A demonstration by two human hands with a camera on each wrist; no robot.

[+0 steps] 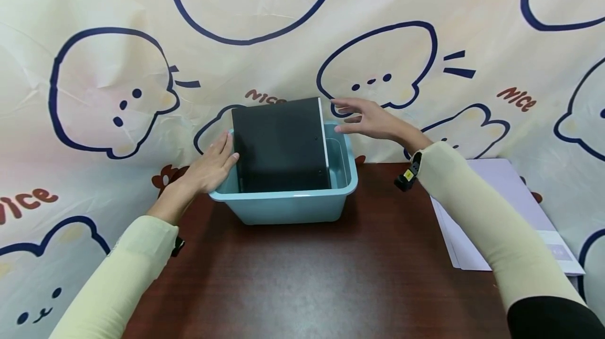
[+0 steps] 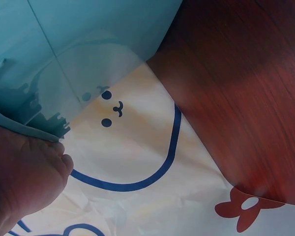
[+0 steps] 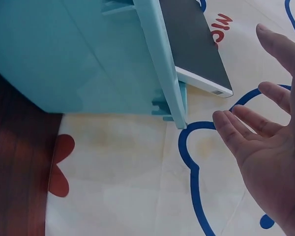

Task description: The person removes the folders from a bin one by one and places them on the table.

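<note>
A light blue plastic basin (image 1: pixel 283 207) stands on the table against the patterned cloth. Inside it a black, flat rectangular case (image 1: pixel 282 144) with a white side edge leans upright, its top sticking out above the rim. My left hand (image 1: pixel 210 165) rests at the basin's left rim with fingers extended, the thumb close to the case's left edge. In the left wrist view, part of that hand (image 2: pixel 29 177) shows beside the rim. My right hand (image 1: pixel 366 118) hovers right of the case, apart from it, fingers spread and holding nothing. The right wrist view shows a gap between hand (image 3: pixel 270 147) and case (image 3: pixel 196 44).
A stack of pale lilac folders or sheets (image 1: pixel 496 181) lies at the table's right side, partly under my right forearm. The dark brown wooden table (image 1: pixel 307 281) extends in front of the basin. A cloth (image 1: pixel 264 65) with cartoon outlines hangs behind.
</note>
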